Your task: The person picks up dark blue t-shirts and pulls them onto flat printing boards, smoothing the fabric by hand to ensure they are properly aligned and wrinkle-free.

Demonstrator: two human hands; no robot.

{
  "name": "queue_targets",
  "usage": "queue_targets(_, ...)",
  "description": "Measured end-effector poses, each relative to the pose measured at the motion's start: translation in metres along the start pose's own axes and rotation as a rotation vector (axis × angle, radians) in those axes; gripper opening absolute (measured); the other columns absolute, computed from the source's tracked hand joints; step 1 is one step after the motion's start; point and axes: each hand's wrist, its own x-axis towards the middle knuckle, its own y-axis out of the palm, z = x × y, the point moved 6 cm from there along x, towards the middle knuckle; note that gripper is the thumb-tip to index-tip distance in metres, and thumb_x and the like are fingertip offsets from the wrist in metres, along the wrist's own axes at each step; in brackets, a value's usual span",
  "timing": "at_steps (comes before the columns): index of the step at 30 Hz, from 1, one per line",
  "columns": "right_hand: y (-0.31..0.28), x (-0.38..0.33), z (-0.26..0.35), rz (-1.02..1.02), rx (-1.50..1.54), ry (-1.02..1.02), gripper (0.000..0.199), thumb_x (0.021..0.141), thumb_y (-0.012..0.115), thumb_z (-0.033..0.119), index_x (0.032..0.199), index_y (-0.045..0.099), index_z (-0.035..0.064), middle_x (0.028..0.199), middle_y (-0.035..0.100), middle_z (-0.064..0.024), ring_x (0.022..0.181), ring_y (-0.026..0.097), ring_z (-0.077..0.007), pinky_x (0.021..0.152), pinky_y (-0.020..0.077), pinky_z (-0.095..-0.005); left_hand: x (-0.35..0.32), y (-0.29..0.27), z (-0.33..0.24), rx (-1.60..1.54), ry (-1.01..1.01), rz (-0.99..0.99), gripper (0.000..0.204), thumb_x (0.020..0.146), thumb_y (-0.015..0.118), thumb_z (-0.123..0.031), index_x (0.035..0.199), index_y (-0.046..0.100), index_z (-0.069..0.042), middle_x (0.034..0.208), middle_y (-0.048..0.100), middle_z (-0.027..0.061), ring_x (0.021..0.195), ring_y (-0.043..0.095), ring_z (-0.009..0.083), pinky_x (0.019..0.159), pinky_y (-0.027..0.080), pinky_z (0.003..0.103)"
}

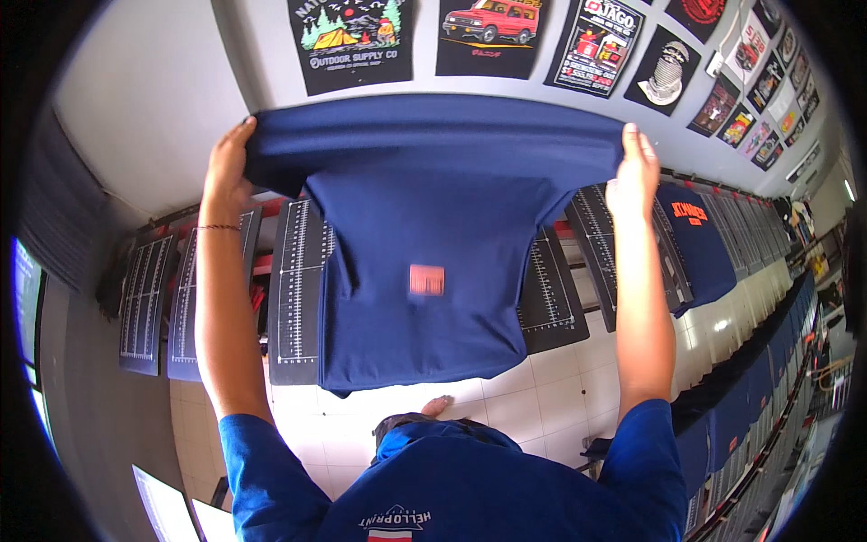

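Note:
A navy T-shirt [424, 208] is stretched wide in front of me, with a small orange-red print [426, 279] near its lower middle. My left hand [230, 172] grips its far left corner, and my right hand [636, 176] pinches the far right corner. Between them the far edge is raised and folded over in a broad band. The nearer part of the shirt hangs over black printing boards with white ruled markings, one showing on the left [296, 298] and another on the right [553, 294]. Whatever lies beneath the cloth is hidden.
More ruled boards [144, 303] line the rack at left. At right a navy shirt with orange lettering [694, 248] covers a board. A second rack with dark shirts [733, 425] runs along the right. Printed sample pieces [352, 45] hang on the far wall.

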Motion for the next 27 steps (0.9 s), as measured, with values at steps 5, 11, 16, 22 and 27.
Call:
queue_targets(5,-0.002,-0.041,0.014,0.052,0.001,0.204,0.027,0.096,0.054,0.022,0.106,0.059,-0.0030,0.099,0.064,-0.0082,0.088,0.061,-0.0145,0.077,0.0498,-0.0277,-0.070,-0.026,-0.015,0.096,0.078,-0.061,0.039,0.093,0.056,-0.021,0.119,0.055,0.008,0.105,0.063,0.0144,0.089,0.063,0.0185,0.078,0.052,0.029)
queue_targets(11,-0.097,-0.150,-0.091,0.163,-0.207,0.522,0.018,0.096,0.054,0.022,0.088,0.058,0.0070,0.080,0.053,0.0045,0.076,0.047,-0.0046,0.072,0.0402,-0.0229,-0.159,-0.091,0.099,0.592,0.039,-0.305,0.037,0.090,0.060,-0.026,0.112,0.061,0.004,0.107,0.060,0.0102,0.098,0.056,0.0152,0.087,0.043,0.028)
queue_targets(16,-0.176,-0.275,-0.206,0.132,-0.529,0.665,0.029,0.093,0.056,0.023,0.073,0.047,0.0048,0.068,0.038,0.0045,0.067,0.036,-0.0072,0.058,0.0316,-0.0285,-0.220,-0.159,0.278,0.644,-0.267,-0.136,0.026,0.092,0.058,-0.018,0.071,0.047,-0.005,0.066,0.035,-0.0054,0.063,0.032,0.0065,0.054,0.029,0.027)
queue_targets(22,-0.238,-0.358,-0.256,0.202,-0.623,0.781,0.019,0.097,0.052,0.016,0.100,0.062,-0.0003,0.089,0.061,-0.0009,0.083,0.053,-0.0082,0.075,0.0435,-0.0245,-0.274,-0.197,0.375,0.727,-0.407,-0.150,0.021,0.091,0.057,-0.016,0.077,0.053,0.000,0.065,0.043,-0.0010,0.065,0.040,0.0085,0.057,0.035,0.029)
queue_targets(27,-0.249,-0.374,-0.256,0.127,-0.598,0.935,0.020,0.093,0.057,0.020,0.098,0.061,0.0007,0.089,0.062,-0.0016,0.079,0.057,-0.0103,0.072,0.0450,-0.0250,-0.292,-0.212,0.381,0.976,-0.255,-0.211,0.019,0.086,0.062,-0.014,0.081,0.053,0.002,0.066,0.049,0.0073,0.064,0.049,0.0202,0.061,0.041,0.035)
